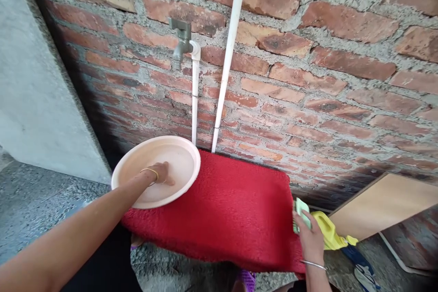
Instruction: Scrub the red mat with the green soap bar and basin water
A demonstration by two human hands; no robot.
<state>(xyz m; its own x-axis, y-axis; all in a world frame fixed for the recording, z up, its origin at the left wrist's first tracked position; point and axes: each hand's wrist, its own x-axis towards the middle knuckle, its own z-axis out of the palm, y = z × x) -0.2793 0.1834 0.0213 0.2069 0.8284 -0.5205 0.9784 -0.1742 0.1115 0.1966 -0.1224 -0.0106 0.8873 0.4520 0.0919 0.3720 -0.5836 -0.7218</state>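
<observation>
My left hand [162, 173] reaches into a pale pink basin [118, 164] that holds cloudy water. Its fingers dip below the surface, so their shape and anything in them are hidden. Under the basin a red shaggy mat [236, 210] is draped over a low raised surface. At the mat's right edge, my right hand [310, 232] grips a light green scrub brush [303, 212], its bristles turned toward the mat's side.
Above the basin, a grey tap [181, 41] juts from the brick wall on a white pipe. Another white pipe [231, 36] runs up beside it. To the right are a yellow plastic bottle [326, 230], a tan board [379, 205] and a sandal [366, 278]. A grey slab [44, 77] stands left.
</observation>
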